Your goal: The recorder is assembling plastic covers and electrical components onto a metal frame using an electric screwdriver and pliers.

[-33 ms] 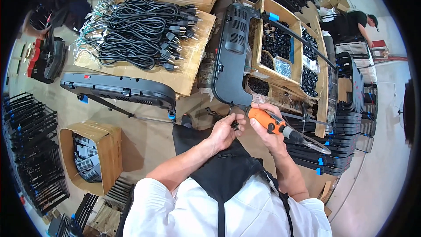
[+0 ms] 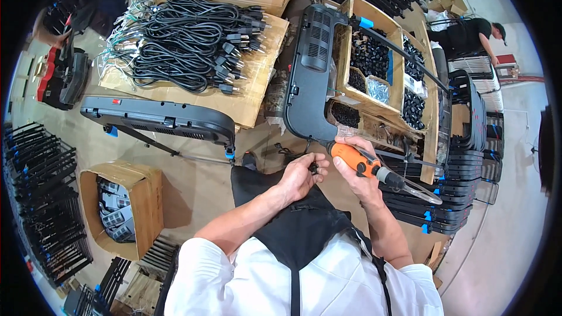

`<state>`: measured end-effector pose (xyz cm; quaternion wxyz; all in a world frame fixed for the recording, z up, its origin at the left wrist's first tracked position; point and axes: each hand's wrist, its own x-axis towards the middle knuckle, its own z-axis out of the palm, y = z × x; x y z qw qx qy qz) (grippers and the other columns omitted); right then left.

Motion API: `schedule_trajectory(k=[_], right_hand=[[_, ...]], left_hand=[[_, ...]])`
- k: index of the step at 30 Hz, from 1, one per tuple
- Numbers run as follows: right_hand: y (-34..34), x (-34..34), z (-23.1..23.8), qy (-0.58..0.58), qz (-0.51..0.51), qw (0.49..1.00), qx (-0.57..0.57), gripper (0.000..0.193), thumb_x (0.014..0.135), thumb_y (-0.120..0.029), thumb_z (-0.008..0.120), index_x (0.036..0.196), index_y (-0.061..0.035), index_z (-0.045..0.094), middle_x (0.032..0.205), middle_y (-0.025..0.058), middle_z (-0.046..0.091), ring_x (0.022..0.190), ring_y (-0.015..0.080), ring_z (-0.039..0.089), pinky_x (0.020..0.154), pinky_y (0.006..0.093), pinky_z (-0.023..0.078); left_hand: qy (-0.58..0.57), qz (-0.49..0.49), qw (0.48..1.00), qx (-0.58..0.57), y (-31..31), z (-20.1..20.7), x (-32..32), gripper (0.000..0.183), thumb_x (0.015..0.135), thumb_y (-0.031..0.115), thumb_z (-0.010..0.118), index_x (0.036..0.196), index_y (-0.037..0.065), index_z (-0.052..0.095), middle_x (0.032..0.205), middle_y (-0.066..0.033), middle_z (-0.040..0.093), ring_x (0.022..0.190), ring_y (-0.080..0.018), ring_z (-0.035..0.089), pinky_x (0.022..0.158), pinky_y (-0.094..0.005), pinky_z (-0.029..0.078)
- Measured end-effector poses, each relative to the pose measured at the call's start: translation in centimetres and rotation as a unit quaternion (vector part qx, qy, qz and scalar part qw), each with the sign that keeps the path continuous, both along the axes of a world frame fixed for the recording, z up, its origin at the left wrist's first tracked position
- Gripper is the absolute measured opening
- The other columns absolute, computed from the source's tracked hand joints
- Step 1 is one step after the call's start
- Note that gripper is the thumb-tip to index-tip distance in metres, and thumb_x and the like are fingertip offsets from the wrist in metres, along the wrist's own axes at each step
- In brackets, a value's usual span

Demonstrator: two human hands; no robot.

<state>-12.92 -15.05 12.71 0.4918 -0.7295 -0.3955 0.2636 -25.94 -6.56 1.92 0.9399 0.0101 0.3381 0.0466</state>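
My right hand [image 2: 356, 167] is wrapped round an orange power screwdriver [image 2: 350, 157] with a black and grey rear end and a clear cord. Its front end meets the lower edge of a black plastic housing [image 2: 310, 108] with a vented section, which stands upright ahead of me; the tip itself is hard to see. Just left of the tool, my left hand [image 2: 300, 177] is closed with its fingers curled. Small black pieces [image 2: 314, 168], perhaps screws, show in that hand, too small to name surely.
Bundled black power cords [image 2: 181, 41] lie on cardboard at the far left, above another black housing [image 2: 158, 118]. A wooden bin [image 2: 345, 9] holds small black parts and silver screws [image 2: 376, 89]. A carton [image 2: 151, 213] stands lower left; stacked black frames [image 2: 433, 199] and a person [image 2: 465, 38] are right.
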Motion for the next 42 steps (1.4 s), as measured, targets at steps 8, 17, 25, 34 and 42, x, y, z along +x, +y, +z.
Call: schedule_trajectory(k=[8, 17, 25, 34, 42], right_hand=[[2.9, 0.1, 0.7, -0.012, 0.036, 0.997, -0.071, 0.038, 0.088, -0.001, 0.077, 0.123, -0.0043, 0.062, 0.125, 0.0123, 0.071, 0.123, 0.0233, 0.063, 0.107, 0.0412, 0.05], [3.6, 1.6, 0.0, -0.018, 0.119, 0.989, -0.081, 0.033, 0.087, -0.001, 0.079, 0.117, -0.0044, 0.064, 0.126, 0.0158, 0.07, 0.119, 0.0256, 0.066, 0.105, 0.0422, 0.052], [3.6, 1.9, -0.4, -0.009, 0.117, 0.99, -0.076, 0.033, 0.087, -0.003, 0.079, 0.117, -0.0055, 0.065, 0.126, 0.0143, 0.071, 0.117, 0.0243, 0.068, 0.104, 0.0408, 0.053], [4.4, 1.7, 0.6, -0.036, 0.129, 0.986, -0.098, 0.039, 0.087, 0.001, 0.078, 0.122, -0.0068, 0.064, 0.124, 0.0132, 0.071, 0.117, 0.0233, 0.067, 0.103, 0.0404, 0.053], [3.1, 1.6, 1.1, 0.018, 0.064, 0.998, -0.023, 0.046, 0.086, -0.003, 0.081, 0.128, -0.0049, 0.061, 0.125, 0.0112, 0.07, 0.117, 0.0217, 0.067, 0.106, 0.0382, 0.052]], left_hand=[[-0.02, -0.073, 0.991, 0.109, -0.7, -2.6, -2.6, 0.029, 0.113, 0.032, 0.05, 0.115, 0.009, 0.066, 0.087, 0.0022, 0.059, 0.069, -0.0082, 0.051, 0.059, -0.0242, 0.04], [0.016, -0.029, 0.993, 0.117, -0.2, -2.5, -3.6, 0.026, 0.112, 0.028, 0.052, 0.117, 0.008, 0.068, 0.091, 0.003, 0.061, 0.076, -0.009, 0.054, 0.064, -0.0261, 0.044], [-0.043, -0.095, 0.979, 0.174, 0.8, -2.9, -4.4, 0.027, 0.112, 0.024, 0.051, 0.123, 0.005, 0.068, 0.1, -0.0005, 0.068, 0.079, -0.0108, 0.062, 0.073, -0.0254, 0.051], [-0.018, -0.094, 0.967, 0.236, 1.9, -2.4, -3.3, 0.02, 0.113, 0.022, 0.05, 0.12, 0.007, 0.062, 0.097, -0.0034, 0.073, 0.081, -0.01, 0.066, 0.068, -0.0247, 0.05], [-0.013, 0.031, 0.996, 0.08, 3.5, -1.7, -1.8, 0.021, 0.109, 0.028, 0.059, 0.11, 0.008, 0.065, 0.088, -0.0011, 0.07, 0.067, -0.01, 0.06, 0.058, -0.0244, 0.046]])
